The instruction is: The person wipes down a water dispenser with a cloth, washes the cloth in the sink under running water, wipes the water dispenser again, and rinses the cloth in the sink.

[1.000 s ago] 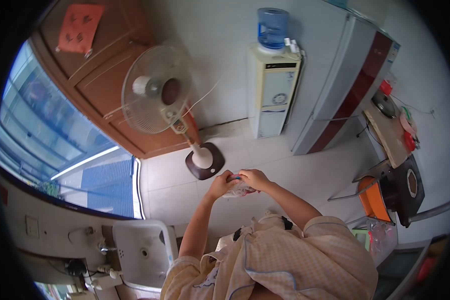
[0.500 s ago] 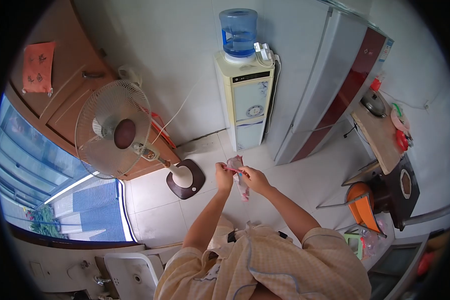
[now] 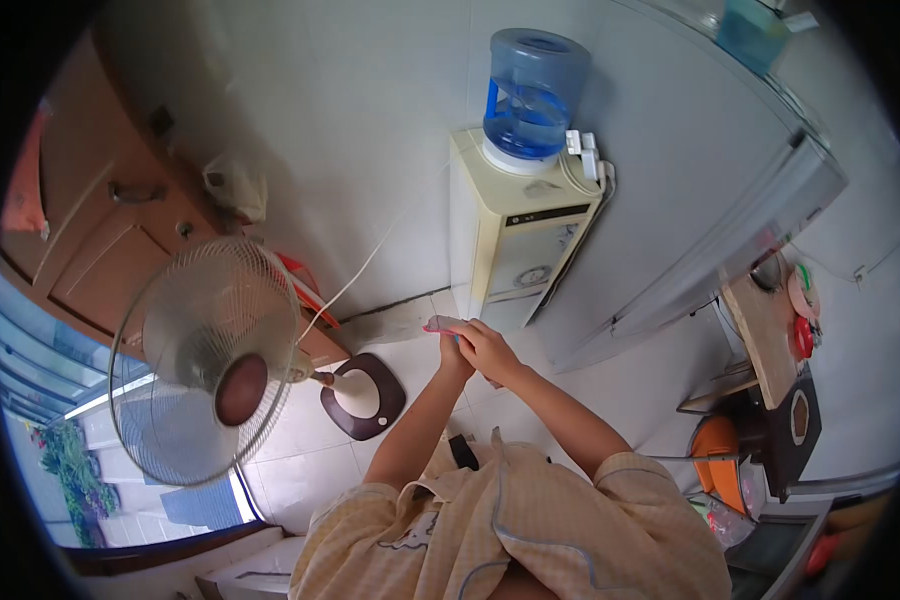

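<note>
Both arms reach forward over the floor, and my hands meet in front of me. My left hand (image 3: 454, 356) is closed on a small pinkish plastic bag (image 3: 440, 324), whose crumpled end sticks out at the upper left. My right hand (image 3: 487, 350) lies against the left one, its fingers wrapped over the same bag. Most of the bag is hidden by the fingers; a small pale bit shows below the right hand.
A standing fan (image 3: 241, 390) is at the left, its round base (image 3: 390, 397) on the floor. Ahead stand a water dispenser (image 3: 485, 235) and a tall fridge (image 3: 690, 200). An orange chair (image 3: 717, 462) and a dark table (image 3: 810, 450) are at the right.
The view has shifted nearer the dispenser and fan. My hands, apart on the bag before, now touch each other, and the bag no longer hangs visibly below them.
</note>
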{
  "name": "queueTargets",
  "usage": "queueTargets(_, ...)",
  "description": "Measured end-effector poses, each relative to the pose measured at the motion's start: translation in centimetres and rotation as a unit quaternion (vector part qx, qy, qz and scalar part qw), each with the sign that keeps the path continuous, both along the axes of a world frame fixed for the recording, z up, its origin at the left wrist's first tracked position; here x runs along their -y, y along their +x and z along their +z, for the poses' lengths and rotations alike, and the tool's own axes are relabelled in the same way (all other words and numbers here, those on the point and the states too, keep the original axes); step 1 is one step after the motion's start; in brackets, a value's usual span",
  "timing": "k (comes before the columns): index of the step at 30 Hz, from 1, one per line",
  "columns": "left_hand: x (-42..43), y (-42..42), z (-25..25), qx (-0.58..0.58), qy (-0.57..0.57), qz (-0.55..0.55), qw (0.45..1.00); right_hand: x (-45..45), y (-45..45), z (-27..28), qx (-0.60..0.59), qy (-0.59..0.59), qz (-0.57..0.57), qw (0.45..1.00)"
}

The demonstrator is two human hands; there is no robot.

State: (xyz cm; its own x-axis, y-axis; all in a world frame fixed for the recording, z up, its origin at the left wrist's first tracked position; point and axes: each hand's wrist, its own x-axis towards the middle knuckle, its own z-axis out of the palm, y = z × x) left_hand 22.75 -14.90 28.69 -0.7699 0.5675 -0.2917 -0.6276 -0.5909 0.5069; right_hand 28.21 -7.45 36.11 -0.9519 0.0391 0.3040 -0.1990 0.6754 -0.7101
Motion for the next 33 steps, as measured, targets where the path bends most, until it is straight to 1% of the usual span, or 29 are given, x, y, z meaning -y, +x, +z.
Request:
queueTargets(1, 0.0, -1.5, -0.5, -0.097, 0.050, -0.052, 0.993, -0.1, -1.3, 0.4, 0.010, 0.003, 0.004, 1.000)
queueTargets(2, -0.6, -2.7, -1.2, -0.089, 0.050, -0.054, 0.993, -0.3, -2.7, 0.2, 0.017, 0.002, 0.001, 1.000)
queueTargets(4, -1.8, -4.4, 1.0, 0.008, 0.143, 0.031, 0.989, -0.7, -4.7, -0.5, -0.022, -0.008, 0.034, 0.999)
queueTargets(5, -2.0, -5.1, 1.6, 0.018, 0.144, 0.033, 0.989, -1.1, -5.1, -0.4, -0.011, -0.007, 0.034, 0.999)
queueTargets(7, -2.5, -7.9, 2.1, 0.000, 0.035, 0.107, 0.994, -2.4, -6.7, 1.6, 0.078, -0.067, 0.065, 0.993)
queueTargets(8, -3.3, -9.5, 0.2, 0.006, 0.039, 0.140, 0.989, -3.3, -7.4, 2.7, 0.095, -0.051, 0.056, 0.993)
queueTargets(9, -4.1, -11.1, -1.1, 0.017, 0.043, 0.149, 0.988, -4.8, -8.5, 2.6, 0.106, -0.045, 0.064, 0.991)
queueTargets(10, -4.9, -12.8, -2.1, -0.134, -0.007, 0.194, 0.972, -6.3, -9.8, 2.5, 0.038, 0.004, 0.050, 0.998)
queueTargets(11, -5.7, -14.0, -3.1, -0.280, -0.062, 0.234, 0.929, -7.9, -11.2, 2.4, -0.032, 0.052, 0.039, 0.997)
queueTargets(12, -6.2, -14.5, -3.5, -0.211, -0.022, 0.245, 0.946, -9.5, -12.7, 2.5, -0.064, 0.075, 0.022, 0.995)
queueTargets(13, -6.9, -15.4, -4.1, -0.202, -0.021, 0.261, 0.944, -11.2, -14.6, 2.7, -0.102, 0.099, 0.008, 0.990)
queueTargets(15, -8.4, -17.4, -5.2, -0.193, -0.168, 0.264, 0.930, -13.8, -18.2, 2.8, -0.105, 0.103, 0.023, 0.989)
queueTargets(16, -9.8, -18.0, -6.1, -0.184, -0.170, 0.279, 0.927, -14.8, -20.0, 3.0, -0.107, 0.119, 0.007, 0.987)
queueTargets(17, -11.8, -18.3, -6.9, -0.203, -0.212, 0.275, 0.915, -15.5, -21.6, 3.1, -0.109, 0.135, -0.009, 0.985)
queueTargets(18, -14.3, -18.6, -8.0, -0.222, -0.255, 0.269, 0.902, -16.3, -23.2, 2.7, -0.109, 0.164, -0.003, 0.980)
queueTargets(19, -16.8, -18.8, -9.0, -0.238, -0.298, 0.261, 0.887, -16.8, -24.6, 2.3, -0.105, 0.166, 0.012, 0.981)
queueTargets(21, -20.2, -18.7, -10.7, -0.264, -0.383, 0.236, 0.853, -17.4, -26.8, 1.3, -0.047, 0.212, 0.001, 0.976)
queueTargets(22, -20.3, -17.8, -9.7, -0.252, -0.387, 0.241, 0.854, -17.5, -27.5, 0.8, -0.039, 0.213, 0.013, 0.976)
queueTargets(23, -19.7, -16.5, -7.1, -0.198, -0.295, 0.204, 0.912, -17.4, -27.7, 0.4, -0.040, 0.214, 0.008, 0.976)
queueTargets(24, -19.1, -16.1, -5.1, -0.143, -0.196, 0.166, 0.956, -17.2, -27.9, 0.3, -0.041, 0.214, 0.002, 0.976)
queueTargets(25, -18.9, -16.6, -4.8, -0.133, -0.199, 0.170, 0.956, -17.0, -27.8, 0.4, -0.033, 0.214, 0.010, 0.976)
queueTargets(27, -18.6, -18.1, -4.7, -0.204, -0.218, 0.163, 0.940, -16.7, -27.6, 0.8, 0.036, 0.250, 0.003, 0.967)
queueTargets(28, -18.0, -19.7, -4.2, -0.304, -0.286, 0.166, 0.893, -16.6, -27.7, 0.9, 0.041, 0.250, 0.005, 0.967)
queueTargets(29, -18.1, -21.5, -5.2, -0.298, -0.286, 0.162, 0.896, -16.5, -27.7, 1.0, 0.051, 0.262, 0.008, 0.964)
queueTargets(31, -19.1, -25.5, -6.9, -0.452, -0.375, 0.118, 0.801, -16.4, -27.7, 1.4, 0.071, 0.280, 0.008, 0.957)
queueTargets(33, -19.9, -28.9, -7.5, -0.468, -0.353, 0.157, 0.795, -16.1, -27.9, 1.7, 0.101, 0.276, 0.003, 0.956)
